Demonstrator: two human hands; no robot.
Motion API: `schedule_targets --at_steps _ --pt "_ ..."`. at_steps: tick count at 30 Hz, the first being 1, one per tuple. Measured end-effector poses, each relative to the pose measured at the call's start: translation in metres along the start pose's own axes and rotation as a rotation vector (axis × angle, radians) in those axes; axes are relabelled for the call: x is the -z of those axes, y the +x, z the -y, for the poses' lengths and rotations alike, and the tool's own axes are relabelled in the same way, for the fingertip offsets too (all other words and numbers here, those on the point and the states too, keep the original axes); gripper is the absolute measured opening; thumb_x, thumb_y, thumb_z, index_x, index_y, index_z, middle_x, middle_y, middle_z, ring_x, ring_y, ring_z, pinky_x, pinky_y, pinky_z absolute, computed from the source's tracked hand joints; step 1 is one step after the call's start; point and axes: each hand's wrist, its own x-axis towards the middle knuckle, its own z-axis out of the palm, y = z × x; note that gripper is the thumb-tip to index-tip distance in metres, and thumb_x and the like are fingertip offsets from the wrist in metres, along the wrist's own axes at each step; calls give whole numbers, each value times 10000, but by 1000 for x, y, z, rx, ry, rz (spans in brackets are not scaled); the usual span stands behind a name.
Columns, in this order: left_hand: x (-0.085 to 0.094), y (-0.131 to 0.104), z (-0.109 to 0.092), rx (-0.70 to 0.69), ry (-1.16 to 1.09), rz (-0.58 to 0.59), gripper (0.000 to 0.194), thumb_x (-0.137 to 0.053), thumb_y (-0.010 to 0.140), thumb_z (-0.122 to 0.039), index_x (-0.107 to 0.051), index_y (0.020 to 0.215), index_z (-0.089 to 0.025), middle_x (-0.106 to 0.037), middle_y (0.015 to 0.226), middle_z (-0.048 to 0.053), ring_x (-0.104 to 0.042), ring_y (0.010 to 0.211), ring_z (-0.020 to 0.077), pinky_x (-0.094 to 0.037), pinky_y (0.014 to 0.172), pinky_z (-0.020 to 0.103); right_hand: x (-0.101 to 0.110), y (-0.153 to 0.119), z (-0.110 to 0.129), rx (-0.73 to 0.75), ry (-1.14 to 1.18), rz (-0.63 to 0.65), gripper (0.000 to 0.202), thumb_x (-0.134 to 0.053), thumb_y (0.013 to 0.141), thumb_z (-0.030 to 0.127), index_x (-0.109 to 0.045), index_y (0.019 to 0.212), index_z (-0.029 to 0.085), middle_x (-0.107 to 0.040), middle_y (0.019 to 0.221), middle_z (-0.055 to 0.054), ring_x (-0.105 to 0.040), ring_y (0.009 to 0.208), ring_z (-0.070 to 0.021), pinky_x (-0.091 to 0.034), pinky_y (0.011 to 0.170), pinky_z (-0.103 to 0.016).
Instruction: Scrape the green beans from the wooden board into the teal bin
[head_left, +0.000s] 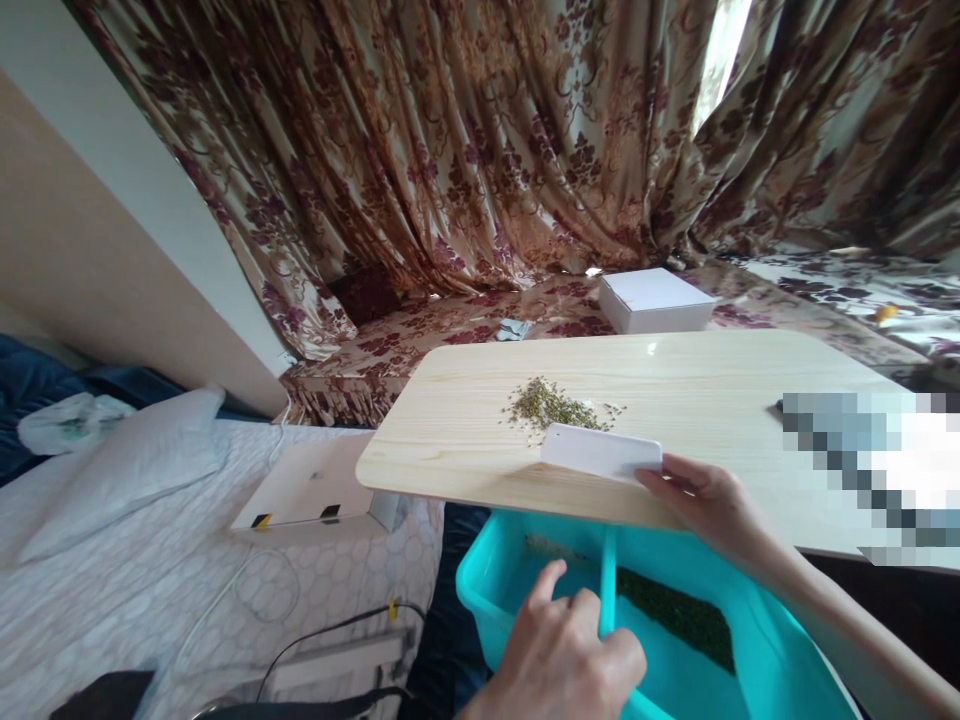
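Note:
My right hand [701, 490] grips one end of a flat white rectangular plate [600, 450], thumb and fingers pinching it. The plate is tilted on the wooden tabletop [450, 440], its upper edge beside a loose pile of small greenish-brown seeds or grains [555, 402]. Over the turquoise bin [480, 605] hangs my left hand [566, 645], with one finger stretched out and the others bent; nothing shows in it. A divider splits the bin. Many dark green grains [675, 615] lie in its right compartment, and a few pale bits are in the left one.
A blurred-out object [877, 470] lies on the tabletop's right. Behind stands a white box [656, 300] on a patterned surface near a small grey cloth [514, 329]. To the left, a bed [180, 580] bears a pillow, a white case [315, 480] and cables. Patterned curtains hang behind.

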Motion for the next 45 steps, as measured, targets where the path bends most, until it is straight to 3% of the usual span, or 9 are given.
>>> schedule_targets --at_steps 9,13,18,20,24,30,38,45 --pt "6 1 -3 21 17 33 354 -818 686 -468 -562 707 -224 -554 658 -57 -607 610 151 -435 1036 495 1 -21 33 26 82 182 374 -607 795 521 -764 733 186 -727 667 -17 -642 635 -197 -526 547 -257" --pt "6 2 -9 93 22 -25 373 -714 750 -580 -578 698 -236 -542 645 -40 -615 625 174 -430 1036 500 5 -24 37 38 86 199 376 -616 791 539 -758 724 197 -737 682 -23 -664 659 -217 -551 579 -284" --pt "7 -9 0 129 -69 -153 436 -656 764 -647 -556 629 -245 -496 601 -51 -560 539 149 -485 989 460 28 -14 16 -16 122 -78 371 -655 733 566 -768 819 223 -770 728 -57 -696 629 -242 -562 564 -315" --pt "10 -20 9 208 -110 -192 447 -674 753 -642 -529 612 -243 -471 600 -58 -547 536 144 -502 972 447 40 -9 6 -58 117 -184 346 -672 720 527 -759 860 223 -782 782 -83 -713 649 -248 -567 593 -319" --pt "21 -42 27 223 -106 -91 423 -700 745 -633 -541 717 -242 -489 658 -62 -587 600 147 -521 958 450 53 -2 -6 -115 38 -272 289 -640 706 478 -734 831 235 -778 750 -58 -723 651 -258 -545 549 -323" --pt "23 -53 32 283 -24 -82 345 -687 788 -520 -500 701 -243 -469 660 -65 -570 602 141 -530 945 457 41 5 2 -101 6 -259 215 -588 720 406 -711 754 234 -767 712 -30 -705 592 -210 -517 525 -276" --pt "17 -53 32 298 -53 -151 405 -723 702 -565 -471 677 -250 -437 640 -69 -547 581 147 -536 931 466 18 14 8 -22 -61 -203 249 -537 774 410 -703 807 227 -775 789 -39 -695 580 -186 -513 548 -266" --pt "24 -57 34 297 -32 -83 447 -818 629 -552 -501 707 -247 -485 655 -71 -592 614 163 -536 943 490 17 7 10 3 -68 -166 281 -536 798 445 -710 792 225 -758 708 -29 -679 583 -195 -496 527 -270"
